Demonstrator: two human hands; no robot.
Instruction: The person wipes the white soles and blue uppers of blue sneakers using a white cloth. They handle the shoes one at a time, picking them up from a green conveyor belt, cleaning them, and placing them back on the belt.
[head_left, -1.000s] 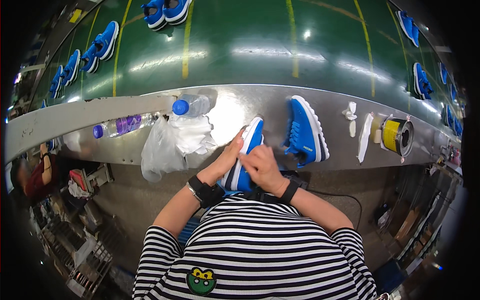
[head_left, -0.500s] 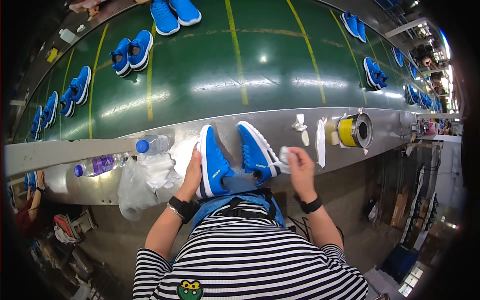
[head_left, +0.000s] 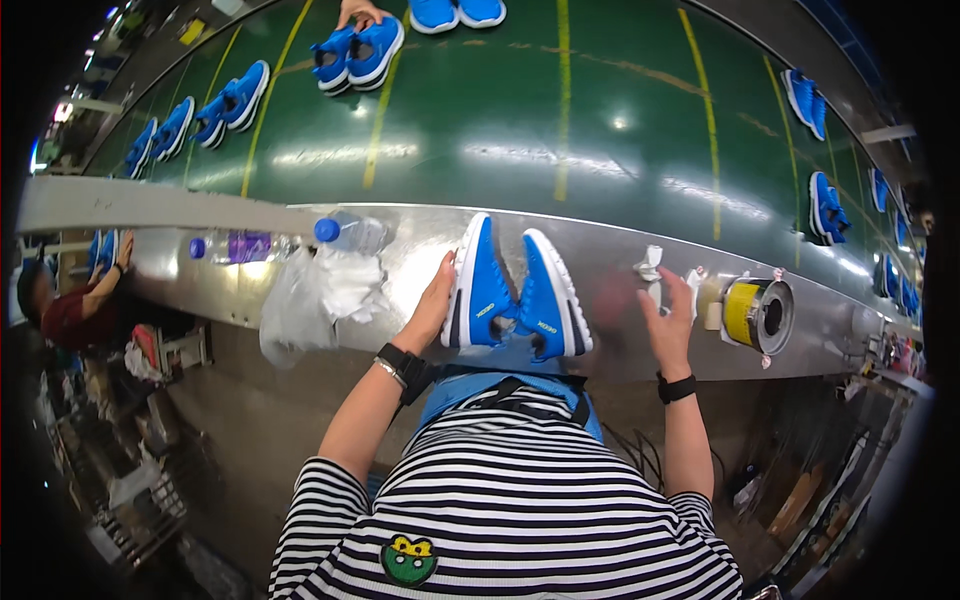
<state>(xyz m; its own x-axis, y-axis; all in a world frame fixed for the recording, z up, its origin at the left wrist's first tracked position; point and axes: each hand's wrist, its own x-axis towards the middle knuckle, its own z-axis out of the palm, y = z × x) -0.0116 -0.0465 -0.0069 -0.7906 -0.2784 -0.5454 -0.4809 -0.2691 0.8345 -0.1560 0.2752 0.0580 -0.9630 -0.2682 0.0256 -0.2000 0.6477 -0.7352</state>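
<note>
Two blue sneakers with white soles stand in front of me on the metal ledge. My left hand (head_left: 433, 303) holds the left sneaker (head_left: 483, 290) by its outer side, its fingers partly hidden by the shoe. Beside it, toes pointing away from me, is the right sneaker (head_left: 550, 300), which neither hand touches. Off to its right, my right hand (head_left: 668, 322) is open, thumb and fingers spread. Just beyond those fingertips lies a crumpled white scrap (head_left: 650, 262). Part of a white strip (head_left: 694, 282) shows behind the hand.
A tin with a yellow band (head_left: 742, 312) stands at right. Left are a clear bottle with blue cap (head_left: 352, 232), a purple-labelled bottle (head_left: 245, 247) and a plastic bag (head_left: 295, 305). Blue sneakers sit on the green belt (head_left: 480, 110), where another person's hand (head_left: 360, 13) touches a pair.
The view has shifted. My right hand has moved away from the right sneaker and opened; the white wad it held no longer shows in it. Another person's hand has reached a pair on the belt.
</note>
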